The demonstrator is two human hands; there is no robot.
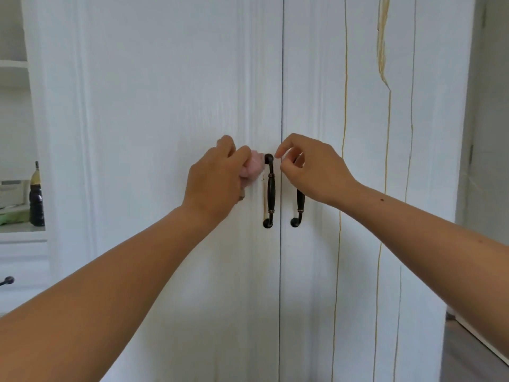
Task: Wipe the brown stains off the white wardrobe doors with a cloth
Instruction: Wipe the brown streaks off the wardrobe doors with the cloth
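Two white wardrobe doors fill the view, the left door [165,92] and the right door [311,78]. My left hand [213,177] presses a bunched pink cloth [252,168] against the left door, just left of its dark handle [269,191]. A short brown stain [265,202] runs beside that handle. My right hand [311,168] hovers in front of the right door's dark handle [299,205], fingers curled and pinched, holding nothing. Long brown drip stains [343,133] run down the right door, with a thicker streak [382,40] near the top.
An open shelf unit at the left holds a dark bottle [36,197] and some green and white items. A drawer knob [8,280] sticks out at lower left. A grey floor and a doorway lie to the right of the wardrobe.
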